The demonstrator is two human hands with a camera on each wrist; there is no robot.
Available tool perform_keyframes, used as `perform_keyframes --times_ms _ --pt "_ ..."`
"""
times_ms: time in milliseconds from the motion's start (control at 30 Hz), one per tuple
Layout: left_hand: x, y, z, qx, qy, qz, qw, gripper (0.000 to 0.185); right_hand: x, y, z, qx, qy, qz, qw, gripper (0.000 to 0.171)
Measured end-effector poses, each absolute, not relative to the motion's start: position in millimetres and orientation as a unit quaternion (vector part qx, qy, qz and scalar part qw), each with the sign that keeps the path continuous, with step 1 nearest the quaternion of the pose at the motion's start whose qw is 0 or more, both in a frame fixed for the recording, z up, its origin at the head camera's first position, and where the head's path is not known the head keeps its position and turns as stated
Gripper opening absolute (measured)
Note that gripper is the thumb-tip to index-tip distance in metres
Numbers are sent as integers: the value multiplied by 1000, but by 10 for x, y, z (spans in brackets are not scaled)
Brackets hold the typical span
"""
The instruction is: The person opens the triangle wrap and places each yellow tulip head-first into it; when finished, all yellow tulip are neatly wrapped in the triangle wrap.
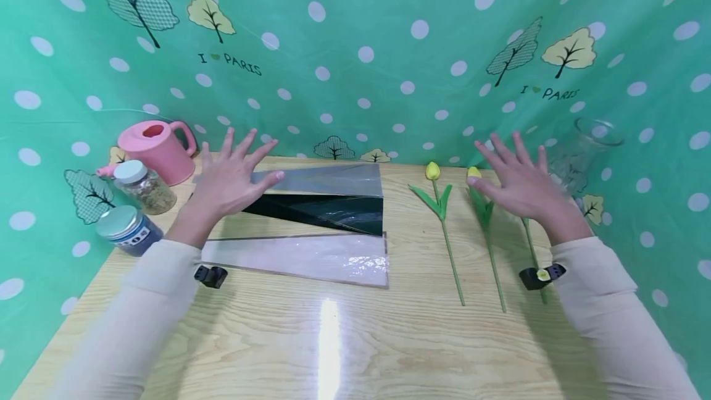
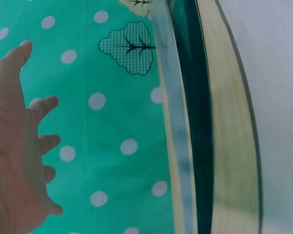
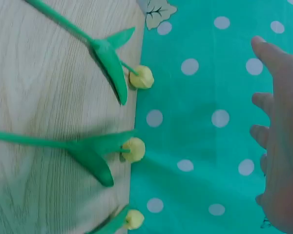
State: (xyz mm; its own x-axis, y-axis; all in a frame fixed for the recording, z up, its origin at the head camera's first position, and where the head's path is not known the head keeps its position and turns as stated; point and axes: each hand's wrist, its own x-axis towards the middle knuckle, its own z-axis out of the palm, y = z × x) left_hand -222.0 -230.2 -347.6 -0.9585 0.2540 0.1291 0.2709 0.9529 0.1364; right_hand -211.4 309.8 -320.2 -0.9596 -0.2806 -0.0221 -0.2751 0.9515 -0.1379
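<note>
Both my hands hover over the wooden table (image 1: 311, 350) with fingers spread and nothing in them. My left hand (image 1: 230, 178) floats above the left end of the wrapping sheets (image 1: 311, 221); my right hand (image 1: 519, 184) floats above the yellow tulips (image 1: 441, 202), which lie side by side on the right, heads toward the far wall.

I judge the tulips light and bendy, with thin green stems, pointed leaves and small closed yellow buds; I would pinch each mid-stem, below the leaf, and keep off the bud. The sheets lie overlapped at centre left: a clear one farthest, a dark green one in the middle, a pale pink one nearest. They look glossy, thin and slippery, likely to crease, so I would lift them by an edge or corner.
</note>
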Motion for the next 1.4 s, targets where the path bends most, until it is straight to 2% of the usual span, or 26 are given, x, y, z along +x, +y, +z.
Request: perform_keyframes --times_ms 333,500,800,967,1167,1400 --pt "-2327 -2093 -3767 -149 -977 -146 53 79 -2307 2708 -3367 -175 969 -171 20 78" --pt "-2411 -1971 -3920 -168 -965 -196 54 70 -2434 2473 -3547 -178 947 -264 31 73" --pt "-2536 -1747 -4160 -178 -941 -286 17 59 -2618 2070 -3956 -152 912 -378 53 68" --pt "-2623 -1603 -4232 -169 -930 -327 -6 56 -2772 1817 -4218 -138 899 -413 45 59" --pt "-2691 -1488 -4255 -166 -921 -351 -20 53 -2936 1551 -4522 -112 889 -445 2 47" --pt "-2760 -1468 -4284 -154 -913 -378 -26 51 -2976 1367 -4661 -89 889 -449 5 40"
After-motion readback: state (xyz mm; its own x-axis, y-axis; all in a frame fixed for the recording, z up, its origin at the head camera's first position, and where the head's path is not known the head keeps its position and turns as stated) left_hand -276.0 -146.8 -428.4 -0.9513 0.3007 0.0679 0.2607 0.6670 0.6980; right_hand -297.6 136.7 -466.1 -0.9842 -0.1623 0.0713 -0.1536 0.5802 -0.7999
